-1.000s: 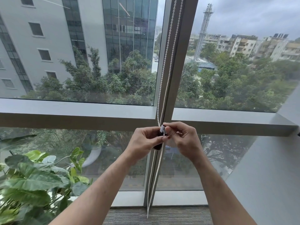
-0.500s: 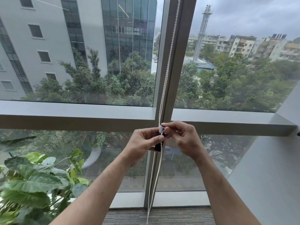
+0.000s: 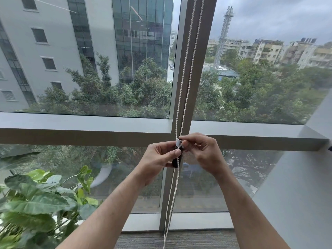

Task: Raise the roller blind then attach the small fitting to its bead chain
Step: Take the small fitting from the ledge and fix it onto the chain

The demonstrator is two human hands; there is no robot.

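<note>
A white bead chain (image 3: 186, 65) hangs in two strands down the grey window mullion (image 3: 201, 69) to the floor. Both hands meet on it at the height of the window's horizontal bar. My left hand (image 3: 158, 159) pinches the chain with thumb and fingertips and also holds a dark object (image 3: 175, 161) against the palm. My right hand (image 3: 203, 151) pinches a small white fitting (image 3: 178, 142) that sits on the chain just above my left thumb. The roller blind itself is out of view above.
A leafy green plant (image 3: 36, 203) fills the lower left corner. A grey wall (image 3: 296, 194) runs down the right side. Grey carpet (image 3: 188, 239) lies below the window, where the chain's loop (image 3: 166, 236) hangs.
The hands stay in the same place on the chain, working the fitting. The two upper strands swung together half a second ago and are apart again.
</note>
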